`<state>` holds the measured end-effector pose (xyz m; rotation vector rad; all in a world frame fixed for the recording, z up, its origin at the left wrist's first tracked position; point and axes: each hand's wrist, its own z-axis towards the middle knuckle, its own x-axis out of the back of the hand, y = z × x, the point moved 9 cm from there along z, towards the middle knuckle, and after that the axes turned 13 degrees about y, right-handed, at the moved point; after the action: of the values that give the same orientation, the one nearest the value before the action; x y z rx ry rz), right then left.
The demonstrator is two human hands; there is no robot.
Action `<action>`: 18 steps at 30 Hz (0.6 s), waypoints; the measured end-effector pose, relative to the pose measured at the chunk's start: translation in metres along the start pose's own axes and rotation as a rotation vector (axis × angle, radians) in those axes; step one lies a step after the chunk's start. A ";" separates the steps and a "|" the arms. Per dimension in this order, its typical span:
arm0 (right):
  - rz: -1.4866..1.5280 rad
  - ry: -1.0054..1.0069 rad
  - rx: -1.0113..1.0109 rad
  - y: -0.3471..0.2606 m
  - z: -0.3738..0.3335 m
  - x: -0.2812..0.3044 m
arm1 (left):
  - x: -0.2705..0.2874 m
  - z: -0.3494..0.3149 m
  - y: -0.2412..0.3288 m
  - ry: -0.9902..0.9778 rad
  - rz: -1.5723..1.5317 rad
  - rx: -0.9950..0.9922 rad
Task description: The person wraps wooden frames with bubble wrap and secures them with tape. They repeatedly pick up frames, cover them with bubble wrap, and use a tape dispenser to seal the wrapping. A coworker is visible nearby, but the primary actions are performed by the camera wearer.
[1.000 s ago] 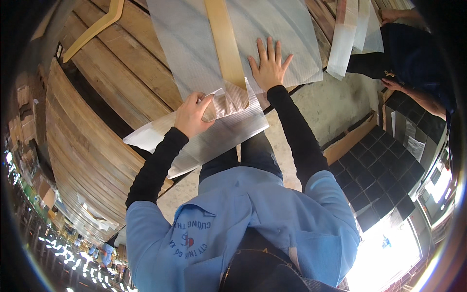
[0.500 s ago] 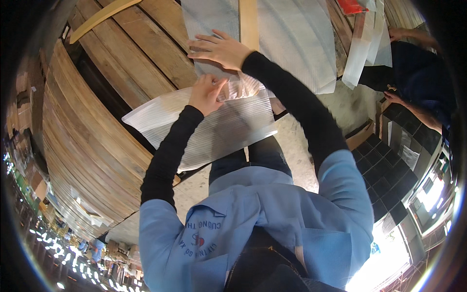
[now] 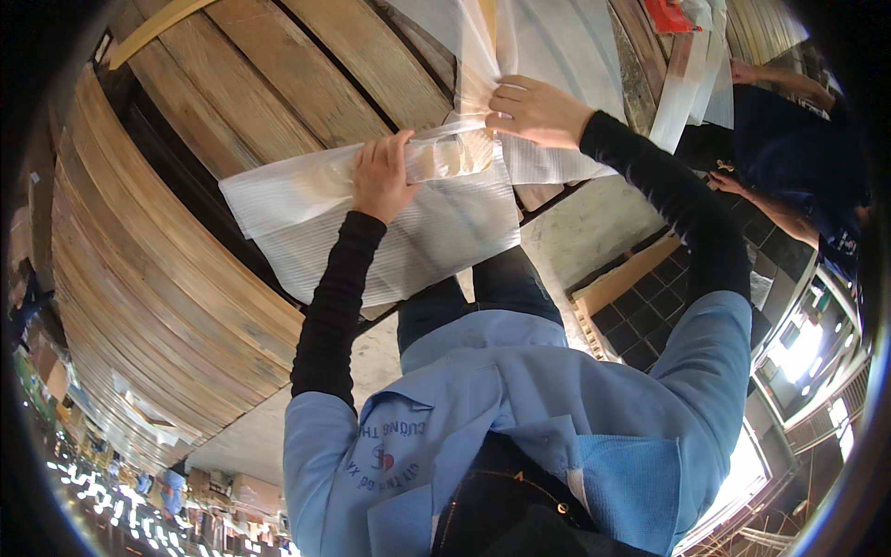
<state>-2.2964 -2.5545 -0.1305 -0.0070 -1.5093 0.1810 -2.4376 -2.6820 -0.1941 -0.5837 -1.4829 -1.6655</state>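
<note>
Across the brown wooden slats (image 3: 278, 58), right hand (image 3: 540, 113) now pinches the translucent white foam sheet (image 3: 571, 60) over the flat yellow strip (image 3: 488, 11), so less strip shows, left hand (image 3: 380, 176) clamped on the sheet's fold.

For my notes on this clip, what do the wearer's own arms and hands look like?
Both the left hand and the right hand are bare, with no glove or watch visible. Close-fitting, wrinkled black sleeves cover the arms from the wrists upward, running under looser light blue sleeves at the upper arms. No print shows on the black fabric.
</note>
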 end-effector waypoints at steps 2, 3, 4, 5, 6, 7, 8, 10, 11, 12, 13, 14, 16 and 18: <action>0.019 0.069 -0.036 -0.012 -0.005 0.005 | 0.004 0.002 -0.003 0.010 -0.006 0.028; 0.035 0.105 -0.065 -0.019 -0.006 0.007 | 0.002 0.004 -0.005 -0.011 0.007 0.051; 0.058 0.143 -0.100 -0.025 -0.010 0.007 | 0.002 0.005 -0.006 -0.039 0.023 0.074; 0.061 0.180 -0.147 -0.026 -0.016 0.007 | 0.000 0.008 -0.006 -0.066 0.035 0.094; 0.066 0.217 -0.194 -0.027 -0.024 0.006 | -0.001 0.009 -0.006 -0.080 0.054 0.108; 0.072 0.259 -0.238 -0.024 -0.031 0.002 | 0.000 0.009 -0.007 -0.094 0.079 0.123; 0.107 0.246 -0.279 -0.020 -0.042 -0.009 | -0.001 0.011 -0.002 -0.108 0.100 0.137; 0.192 0.348 -0.309 -0.015 -0.062 -0.035 | -0.001 0.017 0.009 -0.103 0.230 0.185; 0.234 0.399 -0.326 -0.015 -0.072 -0.048 | 0.000 0.021 0.017 -0.102 0.294 0.207; 0.303 0.399 -0.358 -0.015 -0.081 -0.066 | -0.008 0.025 0.038 -0.169 0.366 0.157; 0.318 0.414 -0.396 -0.014 -0.085 -0.075 | -0.017 0.029 0.066 -0.231 0.441 0.105; 0.338 0.423 -0.427 -0.017 -0.086 -0.076 | -0.027 0.032 0.089 -0.292 0.515 0.065; 0.413 0.437 -0.474 -0.017 -0.084 -0.063 | -0.061 0.016 0.111 -0.319 0.349 0.098; 0.434 0.446 -0.442 -0.003 -0.091 -0.055 | -0.088 0.004 0.121 -0.307 0.334 0.111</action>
<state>-2.2082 -2.5540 -0.1910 -0.6894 -1.0585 0.1745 -2.2907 -2.6523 -0.1910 -1.0009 -1.5773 -1.2677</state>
